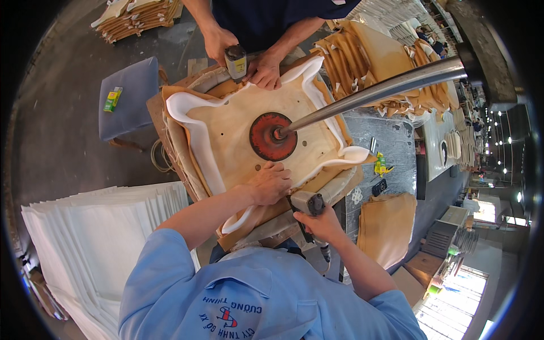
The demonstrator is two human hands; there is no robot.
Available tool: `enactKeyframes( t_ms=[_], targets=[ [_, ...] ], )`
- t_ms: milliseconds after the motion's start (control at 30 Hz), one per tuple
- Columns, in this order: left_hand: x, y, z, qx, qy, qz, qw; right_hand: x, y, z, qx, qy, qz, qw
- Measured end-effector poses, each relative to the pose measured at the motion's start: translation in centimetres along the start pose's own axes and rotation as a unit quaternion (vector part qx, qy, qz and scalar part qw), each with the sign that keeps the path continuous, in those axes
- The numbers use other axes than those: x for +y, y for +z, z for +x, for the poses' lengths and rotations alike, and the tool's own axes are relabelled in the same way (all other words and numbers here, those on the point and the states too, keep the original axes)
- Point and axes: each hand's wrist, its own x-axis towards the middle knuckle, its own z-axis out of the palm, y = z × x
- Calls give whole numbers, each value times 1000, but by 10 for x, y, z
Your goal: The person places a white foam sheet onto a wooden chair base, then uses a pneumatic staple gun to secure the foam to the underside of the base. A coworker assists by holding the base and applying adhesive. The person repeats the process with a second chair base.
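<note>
A pale plywood seat board (235, 164) lies in front of me with white foam (205, 153) and a tan cover (229, 241) around its edges. At the near edge, my left hand (271, 184) is closed, its curled fingers gripping the cover's folded edge against the board. Just to its right, my right hand (322, 224) is wrapped round the handle of a staple gun (306, 200), whose nose is close to that edge. A red round pad (262, 148) presses on the middle of the board. Across from me, a co-worker's hands (265, 71) work the far edge with another staple gun (236, 63).
A metal rod (374, 90) slants from upper right down to the pad. Stacked tan covers (391, 54) stand at far right, and white sheets (102, 243) at left. A blue padded stool (129, 96) bears a small green-yellow box (113, 99). Tan sheets (386, 226) lie at right.
</note>
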Motion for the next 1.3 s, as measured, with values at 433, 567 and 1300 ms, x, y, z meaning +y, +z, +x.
enactKeyframes(
  t_ms=[433, 567, 1300],
  targets=[
    [-10, -2, 4, -32, 24, -17, 999, -8, 6, 0, -14, 12, 1, 1000],
    [-10, -4, 7, -46, 35, -2, 998, -3, 17, 6, 23, -18, -71, 997],
    [175, -97, -114, -70, -239, -427, 869, 78, 53, -38, 174, -121, 147, 966]
  ],
)
